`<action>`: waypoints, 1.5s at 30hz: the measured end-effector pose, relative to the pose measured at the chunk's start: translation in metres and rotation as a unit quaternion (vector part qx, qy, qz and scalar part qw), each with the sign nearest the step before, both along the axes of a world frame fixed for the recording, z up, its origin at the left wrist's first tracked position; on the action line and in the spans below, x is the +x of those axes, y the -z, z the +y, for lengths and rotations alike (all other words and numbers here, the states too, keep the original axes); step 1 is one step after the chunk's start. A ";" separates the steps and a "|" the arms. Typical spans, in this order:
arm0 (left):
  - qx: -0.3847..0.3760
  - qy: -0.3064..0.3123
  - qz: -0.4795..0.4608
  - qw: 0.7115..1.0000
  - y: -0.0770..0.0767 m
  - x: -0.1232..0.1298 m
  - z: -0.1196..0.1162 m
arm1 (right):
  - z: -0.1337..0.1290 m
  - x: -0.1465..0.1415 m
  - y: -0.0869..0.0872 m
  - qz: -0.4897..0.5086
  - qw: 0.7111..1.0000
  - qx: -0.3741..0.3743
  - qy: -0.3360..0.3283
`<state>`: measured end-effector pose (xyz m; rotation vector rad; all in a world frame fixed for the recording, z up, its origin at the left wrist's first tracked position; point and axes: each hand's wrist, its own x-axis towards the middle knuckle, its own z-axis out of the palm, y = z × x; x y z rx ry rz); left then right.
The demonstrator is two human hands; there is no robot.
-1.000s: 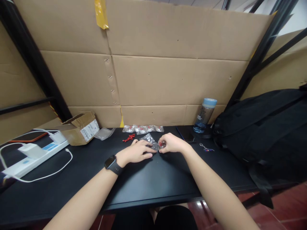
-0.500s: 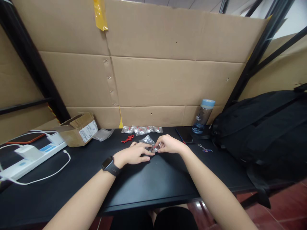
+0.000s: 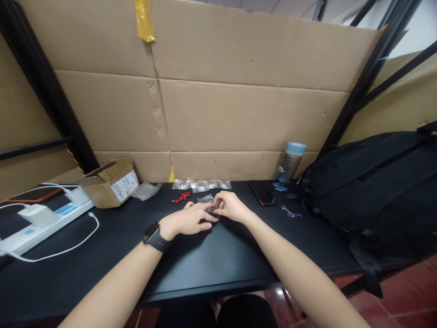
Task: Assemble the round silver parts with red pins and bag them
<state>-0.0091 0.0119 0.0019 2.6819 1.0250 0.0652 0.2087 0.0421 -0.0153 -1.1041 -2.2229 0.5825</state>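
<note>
My left hand lies palm down on the black table, its fingers stretched out and slightly apart, with the fingertips beside a small shiny item with red on it. Bent over the same spot, my right hand pinches this item between thumb and fingers; most of it is hidden. Just beyond the fingertips lies a clear plastic bag. A bundle of red cord sits to the left of it. Several clear packets with silver, red-marked contents line the table's back edge.
At left are an open cardboard box, a flat plastic bag and a white power strip with cables. To the right stand a water bottle, a phone, a keychain and a black backpack.
My right hand has shifted a little left, closer to my left hand, with the pinched item. The plastic bag beyond has flattened and moved slightly left. My left hand stays nearly in place.
</note>
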 end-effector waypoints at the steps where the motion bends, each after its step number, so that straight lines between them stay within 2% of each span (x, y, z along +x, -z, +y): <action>1: 0.001 -0.001 0.002 1.000 -0.001 0.000 -0.001 | 0.000 -0.001 0.001 -0.017 0.999 0.036 0.015; 4: 0.007 -0.014 0.008 1.000 -0.005 0.001 -0.005 | 0.001 -0.003 0.004 -0.069 0.988 0.110 0.082; 7: -0.005 -0.038 0.021 0.999 -0.006 0.000 -0.009 | 0.003 -0.006 0.009 -0.087 0.980 0.126 0.130; 11: -0.017 -0.042 0.018 0.999 -0.003 -0.004 -0.007 | 0.005 -0.010 0.014 -0.068 0.976 0.128 0.162; 13: -0.006 -0.031 0.005 0.999 -0.004 -0.008 -0.002 | 0.007 -0.009 0.013 -0.055 0.981 0.121 0.142; 17: 0.045 -0.002 -0.059 0.997 -0.011 -0.018 0.008 | 0.011 0.004 0.004 0.002 0.995 0.095 -0.016; 19: 0.068 0.000 -0.106 0.992 -0.013 -0.022 0.012 | 0.014 0.012 -0.001 0.028 0.995 0.088 -0.043; 22: 0.106 -0.031 -0.159 0.981 -0.008 -0.024 0.016 | 0.016 0.022 -0.003 0.013 0.994 0.102 -0.035; 28: 0.142 -0.119 -0.107 0.977 0.008 -0.015 0.021 | 0.011 0.017 -0.001 -0.043 0.994 0.093 -0.041; 34: 0.098 -0.173 -0.143 0.969 0.001 -0.010 0.023 | 0.009 0.011 -0.004 -0.020 0.992 0.113 -0.058; 40: 0.049 -0.242 -0.193 0.950 -0.011 -0.016 0.021 | 0.011 0.016 -0.004 0.046 0.999 0.024 -0.008; 45: 0.018 -0.255 -0.260 0.931 -0.008 -0.017 0.027 | 0.013 0.015 -0.006 0.124 0.989 -0.079 0.015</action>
